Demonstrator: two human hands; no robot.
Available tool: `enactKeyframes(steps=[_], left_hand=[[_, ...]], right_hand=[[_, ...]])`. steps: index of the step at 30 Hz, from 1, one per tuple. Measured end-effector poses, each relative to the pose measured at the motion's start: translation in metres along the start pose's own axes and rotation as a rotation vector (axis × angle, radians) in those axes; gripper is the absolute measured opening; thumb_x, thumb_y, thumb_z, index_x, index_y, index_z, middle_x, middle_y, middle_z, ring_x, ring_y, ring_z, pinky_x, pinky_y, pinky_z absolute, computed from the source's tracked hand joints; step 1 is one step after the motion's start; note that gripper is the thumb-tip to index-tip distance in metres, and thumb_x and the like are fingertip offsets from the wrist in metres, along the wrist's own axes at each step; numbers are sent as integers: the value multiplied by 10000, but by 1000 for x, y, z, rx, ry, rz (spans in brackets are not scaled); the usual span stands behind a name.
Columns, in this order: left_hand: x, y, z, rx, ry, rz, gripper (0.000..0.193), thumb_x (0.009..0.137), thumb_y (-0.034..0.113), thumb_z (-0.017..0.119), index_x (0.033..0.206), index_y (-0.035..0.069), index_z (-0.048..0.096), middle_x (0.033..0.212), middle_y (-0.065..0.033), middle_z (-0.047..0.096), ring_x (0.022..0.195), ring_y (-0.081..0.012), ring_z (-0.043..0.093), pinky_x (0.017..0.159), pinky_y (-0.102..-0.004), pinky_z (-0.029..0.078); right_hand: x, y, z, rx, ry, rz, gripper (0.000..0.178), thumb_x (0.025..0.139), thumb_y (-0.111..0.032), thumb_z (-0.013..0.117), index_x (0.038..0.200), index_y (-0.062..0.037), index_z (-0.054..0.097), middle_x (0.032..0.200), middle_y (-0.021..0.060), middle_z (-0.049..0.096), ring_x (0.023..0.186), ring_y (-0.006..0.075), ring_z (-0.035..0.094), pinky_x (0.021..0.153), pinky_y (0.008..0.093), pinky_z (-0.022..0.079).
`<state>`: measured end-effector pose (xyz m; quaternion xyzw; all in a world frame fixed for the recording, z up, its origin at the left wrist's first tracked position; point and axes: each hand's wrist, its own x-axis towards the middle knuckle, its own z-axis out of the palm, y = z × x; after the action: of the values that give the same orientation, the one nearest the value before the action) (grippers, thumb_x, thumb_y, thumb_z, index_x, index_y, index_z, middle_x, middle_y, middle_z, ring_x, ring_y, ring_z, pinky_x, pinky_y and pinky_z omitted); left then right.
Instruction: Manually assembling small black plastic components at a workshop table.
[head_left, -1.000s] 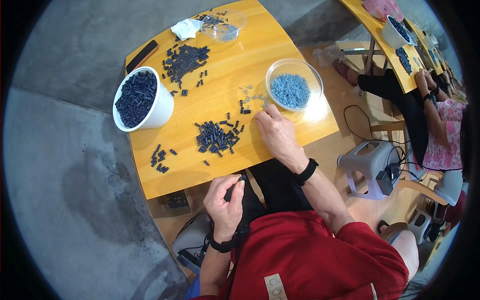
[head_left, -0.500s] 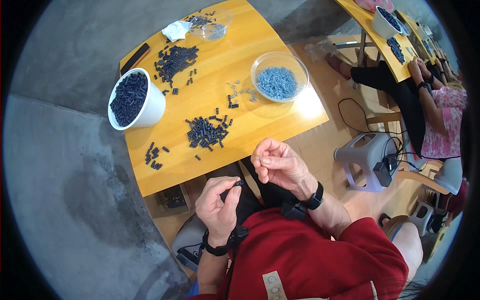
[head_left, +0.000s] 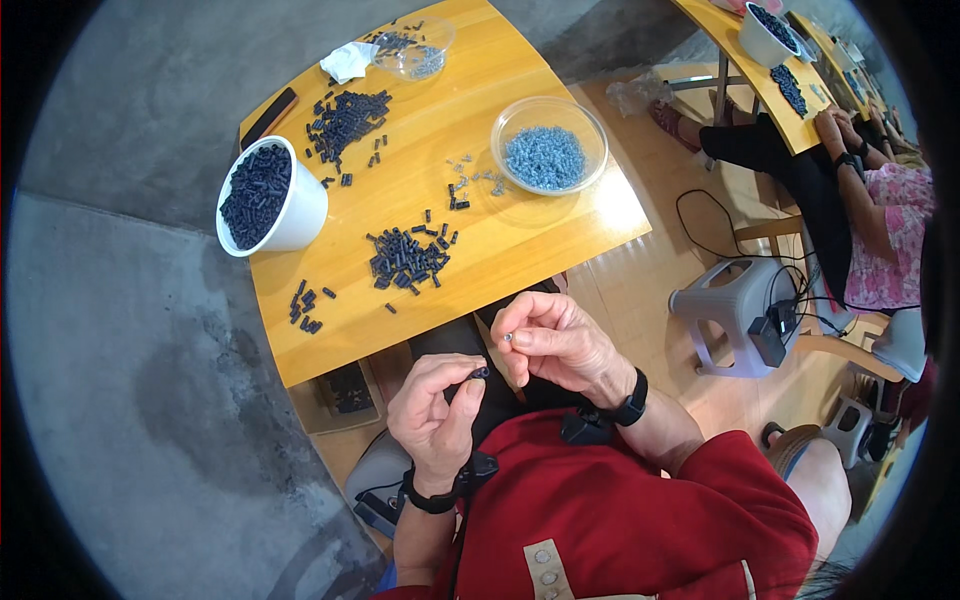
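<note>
Between thumb and fingers of my left hand (head_left: 433,405) is a small black plastic piece (head_left: 479,373), short and tube-like. My right hand (head_left: 558,345) pinches a tiny clear, shiny piece (head_left: 508,338) at its fingertips, a little above and to the right of the black one; the two pieces are apart. Both hands hover over my lap at the table's near edge. In front of them lies a loose pile of black pieces (head_left: 408,258). Farther right, a clear round bowl (head_left: 598,150) holds many small bluish clear pieces (head_left: 545,157).
A white bucket (head_left: 305,212) full of black pieces stands at the wooden table's (head_left: 330,265) left edge. Behind it are another black pile (head_left: 347,122), a phone-like dark object (head_left: 270,115), a white tissue (head_left: 350,62) and a second clear bowl (head_left: 432,50). A grey stool (head_left: 735,315) and another person (head_left: 880,235) are rightward.
My right hand has shifted slightly left, bringing its tiny piece nearer the black piece. My left hand stays almost still. The view has moved slightly.
</note>
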<state>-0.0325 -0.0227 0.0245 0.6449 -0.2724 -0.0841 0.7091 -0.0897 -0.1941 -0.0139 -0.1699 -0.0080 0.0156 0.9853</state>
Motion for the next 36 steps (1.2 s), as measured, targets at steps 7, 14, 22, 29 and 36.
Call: enactKeyframes(steps=[7,14,22,29,36], left_hand=[[1,-11,-2,-254,23,-205,167,838,-101,643,997,-50,635,975,-153,669,890,-185,644,811,-280,508],[2,-19,-8,-236,55,-268,156,843,-96,650,987,-35,636,972,-136,662,891,-167,636,825,-276,505],[4,-27,-15,-165,93,-285,139,854,-74,659,980,-31,621,937,-120,661,876,-192,683,820,-292,543],[10,-32,-14,-222,106,-326,158,842,-110,655,988,-53,631,952,-112,653,887,-146,631,822,-264,501],[12,-33,-15,-224,99,-341,161,842,-111,657,993,-58,633,948,-113,656,873,-144,633,811,-261,506]], right_hand=[[12,1,-1,-237,208,-128,168,958,-62,608,1103,13,649,919,74,665,760,127,663,688,268,567],[47,-14,-33,-1284,573,-429,147,865,-53,684,1005,-10,694,837,53,640,720,143,622,657,284,510],[69,-25,-39,-1823,583,-405,196,816,-17,689,1012,-7,676,895,132,641,750,267,655,668,346,530],[51,-24,-44,-1746,621,-495,150,816,-13,683,965,0,674,858,144,635,748,295,660,668,353,537],[76,-23,-42,-1857,592,-519,85,839,-60,665,917,-37,689,841,128,634,754,306,650,653,381,527]])
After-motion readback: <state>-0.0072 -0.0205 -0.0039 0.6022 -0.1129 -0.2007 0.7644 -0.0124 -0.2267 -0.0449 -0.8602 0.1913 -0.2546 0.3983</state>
